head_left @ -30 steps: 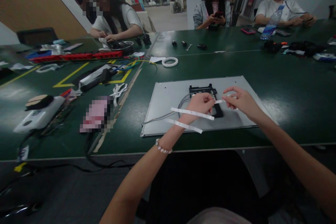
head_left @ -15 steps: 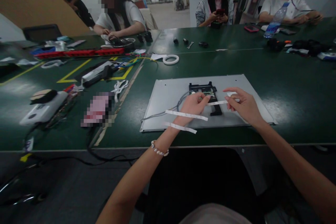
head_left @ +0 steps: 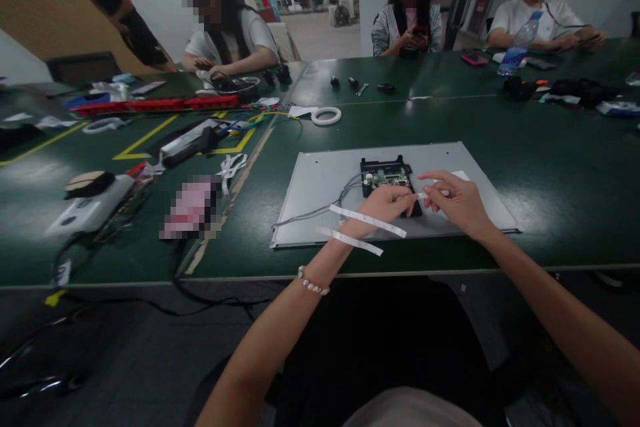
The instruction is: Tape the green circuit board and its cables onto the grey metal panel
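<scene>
A short white tape strip [head_left: 421,196] runs between my two hands above a flat grey metal panel [head_left: 325,177]. My left hand [head_left: 389,203] pinches one end of it. The fingertips of my right hand [head_left: 459,205] close on the other end, with the index finger stretched out. Two longer strips, an upper tape strip [head_left: 369,220] and a lower tape strip [head_left: 353,241], cling across my left hand and wrist. Behind my left hand, a black bracket with a green circuit board [head_left: 387,177] sits on the panel, partly covered. Grey cables [head_left: 320,213] trail from it to the left.
A white tape roll [head_left: 327,116] lies beyond the panel. Further back are a small wrench [head_left: 363,89] and a water bottle [head_left: 517,50]. To the left lie a white device [head_left: 90,203], a red power strip [head_left: 165,104] and cables. Several people are across the table.
My hands have come closer together, so less of the strip shows between them. My left hand has moved right and slightly down, uncovering more of the circuit board.
</scene>
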Demonstrator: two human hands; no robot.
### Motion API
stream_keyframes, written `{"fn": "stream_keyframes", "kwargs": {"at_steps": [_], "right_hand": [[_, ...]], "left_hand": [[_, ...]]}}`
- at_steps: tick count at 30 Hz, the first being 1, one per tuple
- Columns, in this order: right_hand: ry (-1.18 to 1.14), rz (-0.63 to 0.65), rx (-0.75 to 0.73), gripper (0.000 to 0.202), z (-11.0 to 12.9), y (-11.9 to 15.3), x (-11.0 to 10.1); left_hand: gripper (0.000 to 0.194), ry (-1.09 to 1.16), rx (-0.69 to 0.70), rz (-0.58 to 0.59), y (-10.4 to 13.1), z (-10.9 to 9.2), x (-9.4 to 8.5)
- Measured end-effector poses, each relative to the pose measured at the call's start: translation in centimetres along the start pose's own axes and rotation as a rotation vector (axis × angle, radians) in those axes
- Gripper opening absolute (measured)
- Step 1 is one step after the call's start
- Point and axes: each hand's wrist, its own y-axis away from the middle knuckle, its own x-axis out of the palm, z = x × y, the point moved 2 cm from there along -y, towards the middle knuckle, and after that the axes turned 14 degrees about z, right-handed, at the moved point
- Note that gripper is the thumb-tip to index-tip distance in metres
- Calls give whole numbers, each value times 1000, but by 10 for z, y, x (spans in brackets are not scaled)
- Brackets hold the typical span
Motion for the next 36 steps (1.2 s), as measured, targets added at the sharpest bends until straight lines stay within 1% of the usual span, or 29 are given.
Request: {"fn": "stream_keyframes", "kwargs": {"at_steps": [3,6,10,14,17,20,23,26,28,30,34,36], "right_hand": [[71,-3,-31,34,-5,3,0],[107,-4,-31,32,-11,5,-1],[177,40,-28,27,-14,5,-1],[170,93,-41,21,-11,5,0],[184,39,-53,20,-10,5,-3],[156,-9,-67,21,-11,5,-5],[64,8,16,28,-16,3,-5],[-3,51,141,34,-22,2,-4],[-2,78,168,34,-25,1,-4],[55,70,166,32,-25,0,-3],[303,-23,154,27,-25,-3,0],[399,-13,158,26,-25,-4,3]], "left_hand": [[36,69,-30,54,4,-1,1],[34,43,-31,86,8,0,2],[39,-34,-34,60,10,6,3],[33,-23,-19,39,11,8,4],[29,16,-33,47,12,7,3],[25,100,-43,-2,10,9,2],[20,161,-80,-70,7,14,2],[27,163,-135,-112,4,17,3],[31,106,-185,-141,3,15,4],[34,-25,-238,-172,1,12,4],[31,-412,-361,-246,-3,8,6],[29,-522,-400,-241,-5,10,8]]}}
